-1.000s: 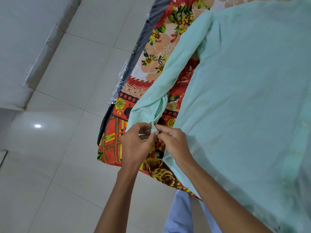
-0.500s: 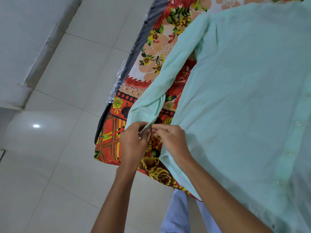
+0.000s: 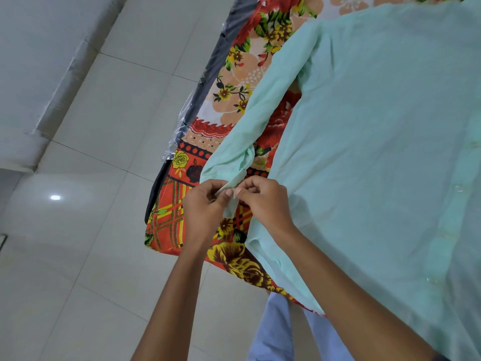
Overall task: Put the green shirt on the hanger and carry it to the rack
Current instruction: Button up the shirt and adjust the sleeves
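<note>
While the pale mint-green cotton shirt [image 3: 377,152] lies spread flat on the floral orange-red bedsheet [image 3: 234,82], probably for smoothing before hanging (no hanger in view), the left hand [image 3: 205,204] and right hand [image 3: 263,201] pinch its sleeve cuff [image 3: 230,196], fingers closed tight on the fabric.

place: likely home bedroom | cues: floral bedsheet [image 3: 260,74] over mattress [image 3: 208,74]; pale floor tiles [image 3: 104,113]
</note>
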